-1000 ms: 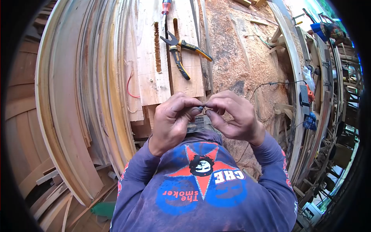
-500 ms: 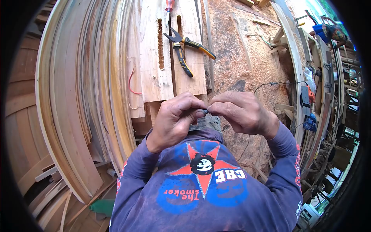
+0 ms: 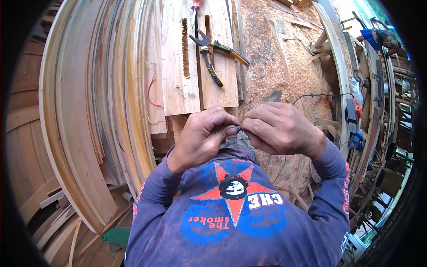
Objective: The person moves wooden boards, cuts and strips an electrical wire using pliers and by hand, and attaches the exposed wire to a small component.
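Observation:
My left hand (image 3: 205,138) and my right hand (image 3: 280,130) meet in front of my chest, both in a pinch. Between the fingertips sits a small dark piece (image 3: 239,128), mostly hidden, too small to name. Beyond the hands, black-and-yellow pliers (image 3: 208,46) lie with jaws and handles apart on two pale boards (image 3: 178,95). Long rough slots are cut in these boards. Past the pliers is a screwdriver with a red handle (image 3: 195,5). A thin red wire (image 3: 150,93) curls at the boards' left side.
Long planks (image 3: 80,111) stand stacked on the left. Sawdust (image 3: 267,58) covers the surface at right, where a black cable (image 3: 311,96) runs to an orange-and-grey device (image 3: 354,109). A green bottle-like object (image 3: 116,236) lies low on the left. Another person (image 3: 384,38) is at far right.
My right hand has turned slightly and its fingers have curled closer, shifting a little right. The left hand stays nearly where it was, still pinching.

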Demonstrator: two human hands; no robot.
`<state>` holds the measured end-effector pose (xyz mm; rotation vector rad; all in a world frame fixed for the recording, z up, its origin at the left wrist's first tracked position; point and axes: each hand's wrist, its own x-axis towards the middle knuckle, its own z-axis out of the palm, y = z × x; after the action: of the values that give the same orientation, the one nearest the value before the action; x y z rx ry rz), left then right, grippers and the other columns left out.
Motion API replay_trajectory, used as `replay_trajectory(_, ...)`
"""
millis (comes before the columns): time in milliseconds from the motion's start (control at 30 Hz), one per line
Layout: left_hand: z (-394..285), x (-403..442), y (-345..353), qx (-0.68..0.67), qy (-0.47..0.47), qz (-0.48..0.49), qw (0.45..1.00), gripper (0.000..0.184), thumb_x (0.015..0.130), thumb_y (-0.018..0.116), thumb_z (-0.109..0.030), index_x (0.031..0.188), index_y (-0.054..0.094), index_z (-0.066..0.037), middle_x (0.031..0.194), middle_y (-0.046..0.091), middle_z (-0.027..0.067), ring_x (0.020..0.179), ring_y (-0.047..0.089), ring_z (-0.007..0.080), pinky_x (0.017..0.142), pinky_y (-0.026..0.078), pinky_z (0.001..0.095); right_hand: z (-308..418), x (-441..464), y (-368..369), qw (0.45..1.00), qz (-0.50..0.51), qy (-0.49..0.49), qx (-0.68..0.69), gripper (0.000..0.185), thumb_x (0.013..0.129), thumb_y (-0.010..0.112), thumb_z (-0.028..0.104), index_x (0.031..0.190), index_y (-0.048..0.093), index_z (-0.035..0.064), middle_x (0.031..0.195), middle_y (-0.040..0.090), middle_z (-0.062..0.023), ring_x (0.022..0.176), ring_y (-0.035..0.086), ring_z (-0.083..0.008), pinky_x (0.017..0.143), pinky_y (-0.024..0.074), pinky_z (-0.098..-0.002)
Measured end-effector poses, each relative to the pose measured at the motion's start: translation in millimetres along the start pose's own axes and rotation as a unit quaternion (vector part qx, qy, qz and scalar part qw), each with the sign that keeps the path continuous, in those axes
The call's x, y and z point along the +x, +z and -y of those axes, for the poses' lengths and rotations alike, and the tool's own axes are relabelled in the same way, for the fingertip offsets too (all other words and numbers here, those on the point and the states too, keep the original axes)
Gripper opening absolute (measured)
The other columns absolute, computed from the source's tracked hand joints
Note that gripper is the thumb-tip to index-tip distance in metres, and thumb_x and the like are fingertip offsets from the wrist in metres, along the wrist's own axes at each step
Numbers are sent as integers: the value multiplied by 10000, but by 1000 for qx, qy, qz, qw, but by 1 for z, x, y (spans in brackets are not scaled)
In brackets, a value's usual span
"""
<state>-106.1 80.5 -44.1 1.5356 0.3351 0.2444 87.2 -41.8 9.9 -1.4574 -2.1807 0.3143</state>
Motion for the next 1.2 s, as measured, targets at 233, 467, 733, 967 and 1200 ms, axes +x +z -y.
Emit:
replay_trajectory(233, 7, 4, 4, 51, 70, -3, 996, 164, 815, 667, 119, 945, 695, 22, 834, 625, 60, 761, 609, 133, 671, 476, 286, -6, 0, 10, 988, 12, 88, 129, 168, 739, 664, 45, 893, 602, 19, 785, 593, -124, 650, 627, -287, 582, 512, -387)
replay_trajectory(467, 6, 2, -3, -103, -10, 28, 994, 86, 893, 663, 69, 963, 692, 30, 862, 614, 38, 741, 583, 94, 658, 471, 254, -3, -18, 8, 948, -22, 218, 230, 177, 764, 685, 10, 933, 635, 17, 807, 633, -119, 657, 639, -261, 568, 507, -332)
replay_trajectory(733, 4, 5, -1, -131, -70, 64, 987, 73, 921, 647, 45, 977, 688, 24, 850, 599, 16, 700, 557, 69, 615, 463, 241, 6, -20, 11, 995, -93, 24, 34, 291, 750, 760, 30, 1025, 667, 24, 948, 676, -109, 772, 704, -251, 659, 585, -342)
replay_trajectory(967, 15, 12, 14, 66, 18, 47, 997, 144, 797, 627, 99, 908, 666, 17, 785, 606, 98, 664, 593, 172, 617, 465, 292, 23, -35, 15, 993, -88, 84, 11, 197, 798, 681, 140, 958, 611, 49, 823, 555, -68, 739, 630, -255, 643, 540, -365)
replay_trajectory(1200, -22, 24, 69, 154, 226, 153, 950, 342, 712, 507, 159, 974, 677, 20, 818, 628, 132, 683, 599, 222, 615, 469, 300, 82, -95, 14, 903, -264, 283, 187, 85, 767, 629, 34, 770, 551, 3, 764, 573, -160, 741, 609, -367, 645, 480, -421)
